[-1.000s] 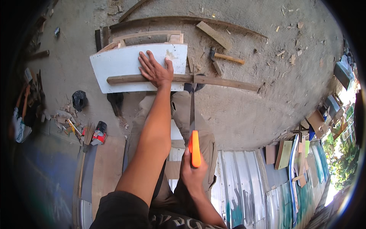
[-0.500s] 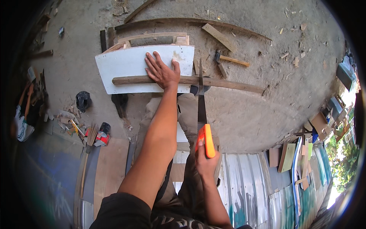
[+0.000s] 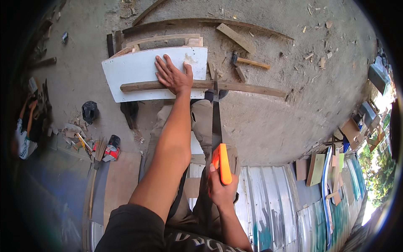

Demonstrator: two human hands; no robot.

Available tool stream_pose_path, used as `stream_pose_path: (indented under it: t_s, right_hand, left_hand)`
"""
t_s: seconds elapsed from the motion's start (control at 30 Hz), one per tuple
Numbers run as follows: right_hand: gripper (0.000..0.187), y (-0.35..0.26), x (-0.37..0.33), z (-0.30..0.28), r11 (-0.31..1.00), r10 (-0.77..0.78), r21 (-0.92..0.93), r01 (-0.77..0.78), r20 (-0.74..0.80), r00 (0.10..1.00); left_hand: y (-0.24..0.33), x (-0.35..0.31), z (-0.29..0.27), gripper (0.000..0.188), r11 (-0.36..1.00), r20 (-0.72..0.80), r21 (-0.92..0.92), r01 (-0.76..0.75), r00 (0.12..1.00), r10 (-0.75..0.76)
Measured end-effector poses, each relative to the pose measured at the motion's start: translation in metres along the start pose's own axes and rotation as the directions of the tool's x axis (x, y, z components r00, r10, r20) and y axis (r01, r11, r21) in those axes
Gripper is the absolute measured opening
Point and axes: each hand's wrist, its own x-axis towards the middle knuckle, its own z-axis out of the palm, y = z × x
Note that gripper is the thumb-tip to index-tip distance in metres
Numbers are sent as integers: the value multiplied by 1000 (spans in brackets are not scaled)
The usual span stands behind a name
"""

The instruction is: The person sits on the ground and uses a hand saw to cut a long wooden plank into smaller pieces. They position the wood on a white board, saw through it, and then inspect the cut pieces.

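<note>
A long wooden strip (image 3: 247, 87) lies across a white-topped wooden bench (image 3: 130, 71) and sticks out past its right edge. My left hand (image 3: 175, 77) presses flat on the strip and the white board, fingers spread. In my right hand (image 3: 222, 187) is the orange handle of a handsaw (image 3: 216, 119), my fingers wrapped round it. The saw's dark blade points away from me and crosses the strip just right of the bench's edge. Whether its teeth have cut into the wood cannot be made out.
A hammer (image 3: 254, 63) and a short board (image 3: 236, 38) lie on the dirt floor beyond the strip. Left are a black bag (image 3: 90, 111), a broom (image 3: 100, 153) and a dark can (image 3: 113, 143). Corrugated sheets (image 3: 268, 197) lie at the lower right. Another person (image 3: 26, 134) is at the far left.
The saw and my right hand have drawn back toward me, so less of the blade reaches past the strip. My left hand stays pressed on the strip. The whole view has shifted slightly.
</note>
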Motion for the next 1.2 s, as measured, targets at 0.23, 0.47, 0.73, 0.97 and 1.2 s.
stream_pose_path:
  t_s: [0.23, 0.47, 0.73, 0.97, 1.2]
  right_hand:
    - [31, 8, 139, 53, 951, -291, -134, 279, -78, 954]
    - [26, 24, -10, -3, 973, -171, -160, 169, 3, 985]
    - [31, 24, 138, 44, 956, -268, -132, 260, -41, 963]
    - [25, 39, -15, 0, 981, -174, -84, 174, 12, 985]
    - [31, 16, 162, 60, 926, -376, -79, 370, -77, 923]
  left_hand:
    - [8, 9, 8, 83, 999, -13, -1, -47, 999, 47]
    - [-1, 5, 8, 86, 1000, -9, 18, -8, 1000, 8]
    - [1, 1, 10, 87, 999, 9, -14, -36, 999, 36]
    - [0, 5, 9, 86, 1000, -7, -13, -14, 1000, 14]
    - [5, 5, 9, 84, 999, -7, 6, -44, 999, 44]
